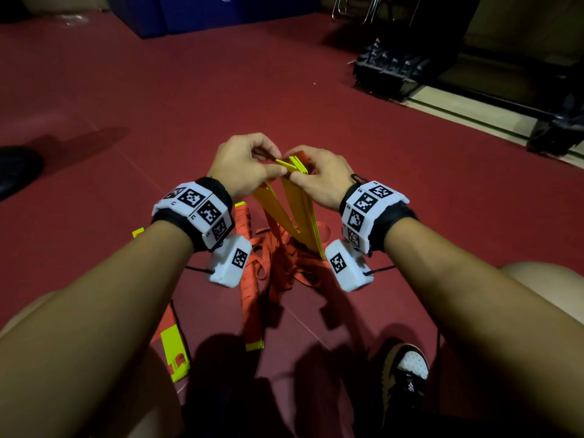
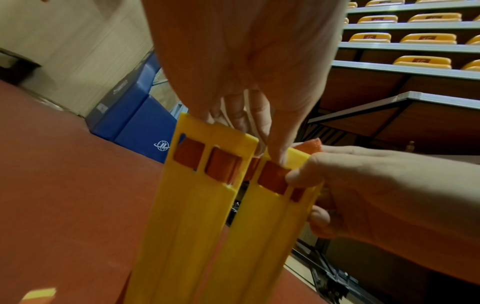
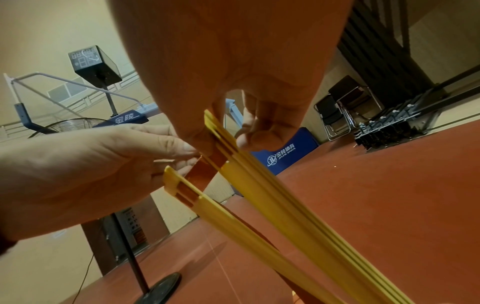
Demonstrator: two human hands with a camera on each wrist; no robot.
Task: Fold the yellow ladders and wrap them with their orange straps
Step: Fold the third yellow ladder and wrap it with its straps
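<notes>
Two hands meet above the red floor (image 1: 189, 99), each pinching the top end of yellow ladder rungs. The left hand (image 1: 243, 164) curls its fingers and thumb round a single rung (image 2: 197, 185), held a little apart from the rest. The right hand (image 1: 322, 175) grips the gathered stack of rungs (image 1: 303, 210) near its top, thumb pressed on the front face. An orange strap (image 3: 201, 172) runs between the single rung and the stack, threaded through the slots at their ends.

The rungs slant down from the hands to the floor between the person's knees, where the loose length of strap (image 1: 278, 267) lies in a tangled heap. Just to the left of that heap a bundle wrapped in orange strap (image 1: 249, 295) lies flat, with its yellow ends showing. Another yellow piece (image 1: 175, 352) lies nearer the lower left.

A shoe (image 1: 407, 374) shows at the lower right. Blue padding (image 1: 221, 11) stands at the far edge of the floor, and folding chairs (image 3: 342, 107) stand towards the far right corner.
</notes>
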